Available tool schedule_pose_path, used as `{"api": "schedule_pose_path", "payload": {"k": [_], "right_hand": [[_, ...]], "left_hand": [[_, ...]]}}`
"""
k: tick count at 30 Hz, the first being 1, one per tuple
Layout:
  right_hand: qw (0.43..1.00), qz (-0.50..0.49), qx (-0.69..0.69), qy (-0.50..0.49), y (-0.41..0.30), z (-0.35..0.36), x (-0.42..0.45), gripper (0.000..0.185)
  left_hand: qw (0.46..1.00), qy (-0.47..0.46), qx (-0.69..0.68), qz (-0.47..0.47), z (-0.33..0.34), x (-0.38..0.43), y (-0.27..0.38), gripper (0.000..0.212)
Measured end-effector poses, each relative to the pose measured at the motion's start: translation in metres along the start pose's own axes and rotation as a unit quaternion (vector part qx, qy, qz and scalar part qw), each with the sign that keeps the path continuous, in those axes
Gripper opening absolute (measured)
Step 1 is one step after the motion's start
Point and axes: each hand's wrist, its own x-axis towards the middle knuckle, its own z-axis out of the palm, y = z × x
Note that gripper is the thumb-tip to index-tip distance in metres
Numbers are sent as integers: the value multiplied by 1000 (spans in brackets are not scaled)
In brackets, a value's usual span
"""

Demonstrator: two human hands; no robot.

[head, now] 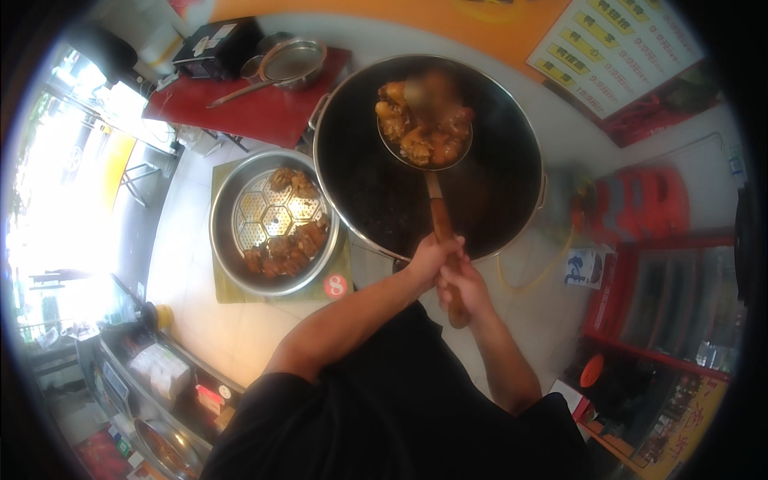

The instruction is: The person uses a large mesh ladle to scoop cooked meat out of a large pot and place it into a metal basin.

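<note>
Both hands grip the wooden handle (443,217) of a large strainer ladle (433,185). My left hand (433,257) is higher up the handle, and my right hand (465,283) sits just below it, near the handle's end. Browned, glossy pieces of cooked meat (420,146) fill the ladle's bowl, partly blurred at the far side. The bowl is over a wide, deep metal pot (536,138) with a dark interior. Left of the pot, a steel basin (219,240) with a perforated tray (276,221) holds more browned meat pieces (288,247) along its near and right sides.
The basin rests on a green stool or box (225,291) on the tiled floor. Behind it, a red table (240,114) carries a metal pan (294,60) and a black appliance (216,51). Red stacked stools (651,201) and a glass-front red cabinet (624,252) stand at right.
</note>
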Motion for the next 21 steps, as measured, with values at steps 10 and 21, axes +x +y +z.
{"api": "schedule_pose_path", "payload": {"k": [10,21], "right_hand": [[995,-81,49,7,73,40,-46,11],[990,-123,61,16,113,48,-68,13]], "left_hand": [[995,-95,34,-10,-27,-65,-17,18],[988,-118,95,-9,-42,-87,-40,23]]}}
